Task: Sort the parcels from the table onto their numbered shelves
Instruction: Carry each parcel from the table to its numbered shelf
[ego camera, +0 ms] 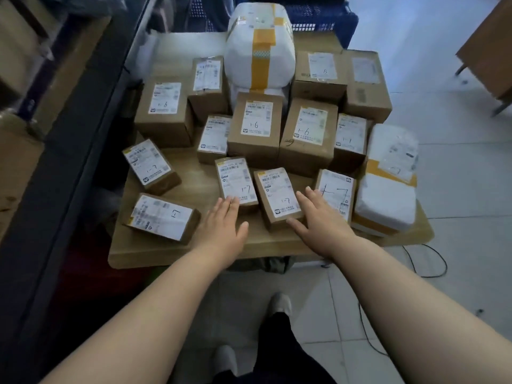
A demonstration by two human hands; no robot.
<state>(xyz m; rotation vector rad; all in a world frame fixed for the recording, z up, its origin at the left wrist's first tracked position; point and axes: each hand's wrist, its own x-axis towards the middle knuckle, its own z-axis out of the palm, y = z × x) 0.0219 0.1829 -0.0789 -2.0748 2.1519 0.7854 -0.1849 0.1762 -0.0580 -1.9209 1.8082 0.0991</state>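
Cardboard parcels (255,128) on table (155,253) | left hand (221,225) flat | right hand (315,217) spread against one

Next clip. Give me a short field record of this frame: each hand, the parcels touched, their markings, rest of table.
left hand: fingers straight, tips on small box marked 1-7
right hand: spread beside neighbouring box, also 1-7, thumb at its near edge
lifted: nothing yet
table: more labelled boxes; middle box marked 1-6; tall white bag at back

Wooden table (177,253) is pretty much buried: labelled cardboard boxes (256,128) cover most of it, with a white taped parcel (385,195) at the right edge.
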